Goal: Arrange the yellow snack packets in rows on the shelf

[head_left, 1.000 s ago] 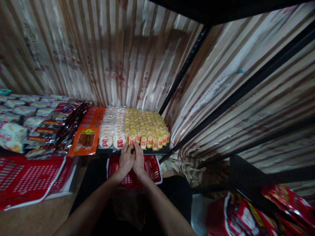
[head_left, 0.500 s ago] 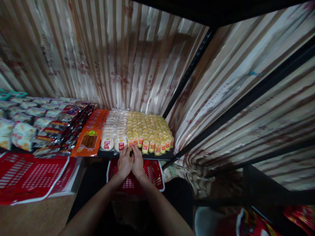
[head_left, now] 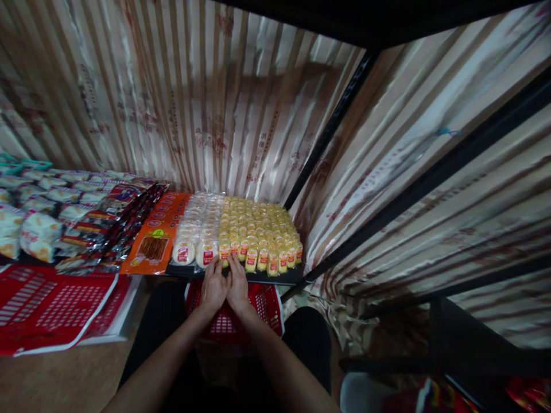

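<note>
My left hand (head_left: 214, 284) and my right hand (head_left: 237, 284) are side by side at the front edge of a dark shelf (head_left: 262, 277). Their fingertips touch the front row of small yellow snack packs (head_left: 258, 235), close to where these meet the round white packs (head_left: 196, 232). The fingers point forward and lie close together. Nothing shows inside either hand. Both hands hover over a red plastic basket (head_left: 267, 304) below the shelf.
An orange pack of sticks (head_left: 152, 241) and dark red packs (head_left: 112, 221) lie left of the white ones, then pale bagged snacks (head_left: 34, 223). Red baskets (head_left: 47, 304) sit lower left. A striped paper wall (head_left: 215, 97) backs the shelf; a black upright (head_left: 331, 129) stands right.
The view has shifted slightly. Both hands stay together at the shelf front and have edged a little forward onto the yellow packs.
</note>
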Demonstrator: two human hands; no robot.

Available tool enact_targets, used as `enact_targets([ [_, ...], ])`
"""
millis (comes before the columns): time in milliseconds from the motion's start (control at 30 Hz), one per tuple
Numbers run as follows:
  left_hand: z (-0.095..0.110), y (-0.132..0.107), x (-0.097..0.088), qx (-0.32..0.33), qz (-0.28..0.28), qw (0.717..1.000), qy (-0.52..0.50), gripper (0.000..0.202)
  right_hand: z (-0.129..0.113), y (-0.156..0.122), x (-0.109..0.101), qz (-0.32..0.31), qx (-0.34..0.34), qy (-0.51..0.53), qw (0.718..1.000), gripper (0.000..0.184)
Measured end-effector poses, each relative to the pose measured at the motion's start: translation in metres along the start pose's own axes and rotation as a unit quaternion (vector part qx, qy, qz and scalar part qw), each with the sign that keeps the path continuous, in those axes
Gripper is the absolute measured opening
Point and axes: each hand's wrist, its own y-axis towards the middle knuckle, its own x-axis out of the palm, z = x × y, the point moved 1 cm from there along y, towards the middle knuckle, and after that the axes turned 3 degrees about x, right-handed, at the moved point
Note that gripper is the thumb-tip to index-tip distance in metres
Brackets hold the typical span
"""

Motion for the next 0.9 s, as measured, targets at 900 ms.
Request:
enact_targets([
  [900,-0.002,0.004,0.005,-0.004,-0.039,0.999,0.013,0.047,-0.001,0.012,-0.002,-0.01,0.02,-0.034,0.999,0.065],
])
